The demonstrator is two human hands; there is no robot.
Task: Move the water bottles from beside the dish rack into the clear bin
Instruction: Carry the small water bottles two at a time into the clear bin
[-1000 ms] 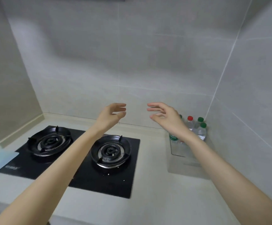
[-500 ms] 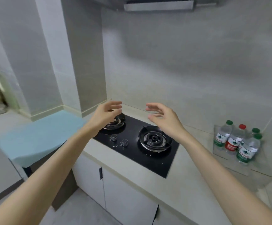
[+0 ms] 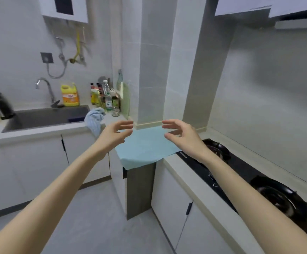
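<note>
Above the light-blue cloth (image 3: 145,145) on the corner counter, left hand (image 3: 115,133) and right hand (image 3: 183,135) hang apart, fingers loosely curled, gripping nothing. Clear plastic water bottle with green label (image 3: 108,102) stands far left among the condiment bottles (image 3: 95,94) (blurred), right of the steel sink (image 3: 46,118). Black gas hob (image 3: 259,180) near right.

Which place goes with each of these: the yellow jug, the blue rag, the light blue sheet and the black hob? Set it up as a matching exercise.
Things:
1. yellow jug
2. blue rag
3. light blue sheet
4. black hob

Places:
A. set into the counter at the right
B. behind the sink, right of the tap
C. hanging over the edge right of the sink
D. spread flat in the corner, beyond the left hand and right hand

Pairs: 1-B, 2-C, 3-D, 4-A
</note>
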